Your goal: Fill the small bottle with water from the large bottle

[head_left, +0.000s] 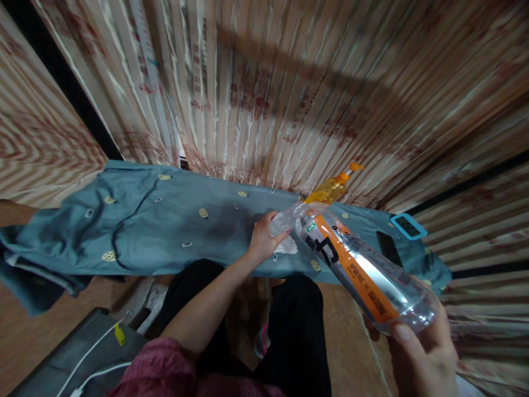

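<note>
Two hands share the work: the right hand (421,344) is wrapped around the base of a large clear bottle (363,270) with an orange-and-black label, tipped so its neck points away and down toward the left hand (264,237). That left hand is closed on a smaller clear bottle (285,220), held at the big bottle's mouth, just over a white cloth (287,246) lying on the blue patterned fabric (165,220) that covers the surface. Beyond the mouths stands an orange pump bottle (333,189); to the right of the big bottle lie a dark phone (388,248) and a blue-framed device (408,226). If the two mouths are not lined up, liquid could likely run onto the fabric, and a steep tilt might send it toward the phone.
</note>
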A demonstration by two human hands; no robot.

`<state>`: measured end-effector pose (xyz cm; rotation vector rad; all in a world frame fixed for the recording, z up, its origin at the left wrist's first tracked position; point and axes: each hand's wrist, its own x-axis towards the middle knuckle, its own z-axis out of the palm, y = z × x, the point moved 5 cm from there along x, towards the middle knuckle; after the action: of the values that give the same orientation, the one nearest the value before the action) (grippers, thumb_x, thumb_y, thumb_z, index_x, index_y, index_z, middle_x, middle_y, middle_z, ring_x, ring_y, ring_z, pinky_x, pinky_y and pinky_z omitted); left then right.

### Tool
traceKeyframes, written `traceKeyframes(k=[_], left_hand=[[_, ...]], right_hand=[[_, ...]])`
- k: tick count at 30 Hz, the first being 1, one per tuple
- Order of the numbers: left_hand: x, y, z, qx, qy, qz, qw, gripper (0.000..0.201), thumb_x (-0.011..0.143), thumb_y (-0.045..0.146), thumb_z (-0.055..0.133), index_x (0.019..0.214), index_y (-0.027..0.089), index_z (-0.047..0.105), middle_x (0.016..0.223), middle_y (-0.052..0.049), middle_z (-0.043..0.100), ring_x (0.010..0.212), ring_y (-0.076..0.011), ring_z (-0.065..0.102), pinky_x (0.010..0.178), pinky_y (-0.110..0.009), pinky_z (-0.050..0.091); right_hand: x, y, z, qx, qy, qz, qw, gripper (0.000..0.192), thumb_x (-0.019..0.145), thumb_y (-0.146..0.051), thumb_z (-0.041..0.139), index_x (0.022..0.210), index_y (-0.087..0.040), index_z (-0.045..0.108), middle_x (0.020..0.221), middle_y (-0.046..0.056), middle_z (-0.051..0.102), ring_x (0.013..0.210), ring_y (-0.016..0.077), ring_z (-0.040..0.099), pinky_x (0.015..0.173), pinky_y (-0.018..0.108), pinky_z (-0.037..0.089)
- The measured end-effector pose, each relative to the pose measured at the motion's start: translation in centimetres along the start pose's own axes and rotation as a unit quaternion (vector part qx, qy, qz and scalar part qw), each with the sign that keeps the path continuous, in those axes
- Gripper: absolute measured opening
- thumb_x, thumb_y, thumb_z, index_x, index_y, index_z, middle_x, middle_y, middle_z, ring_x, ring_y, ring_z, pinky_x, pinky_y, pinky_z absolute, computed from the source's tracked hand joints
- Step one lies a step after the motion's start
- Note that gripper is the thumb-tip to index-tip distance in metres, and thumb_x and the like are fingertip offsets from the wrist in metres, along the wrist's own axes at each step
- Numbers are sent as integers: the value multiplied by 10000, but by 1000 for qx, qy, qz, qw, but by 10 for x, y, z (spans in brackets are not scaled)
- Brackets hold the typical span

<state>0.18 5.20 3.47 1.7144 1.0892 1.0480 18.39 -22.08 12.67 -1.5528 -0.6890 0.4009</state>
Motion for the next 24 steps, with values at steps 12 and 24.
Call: traceKeyframes(k=[12,24], left_hand=[[0,1,-1,-4,-1,3,1000,490,826,274,906,1256,246,671,1290,-64,803,1210,-293,763,1093,-430,590],[0,1,-1,-1,-5,-3,1000,496,829,240,898,1263,232,658,1304,-79,800,1222,-289,764,1099,-419,585]], right_hand=[[4,6,-5,0,-10,-1,1000,928,782,-515,933,1611,-363,544,1415,101,613,742,172,613,555,297,514],[2,-4,3,6,8,-2,1000,937,714,-526,973,1555,-339,605,1297,83,643,746,173,614,533,273,508]])
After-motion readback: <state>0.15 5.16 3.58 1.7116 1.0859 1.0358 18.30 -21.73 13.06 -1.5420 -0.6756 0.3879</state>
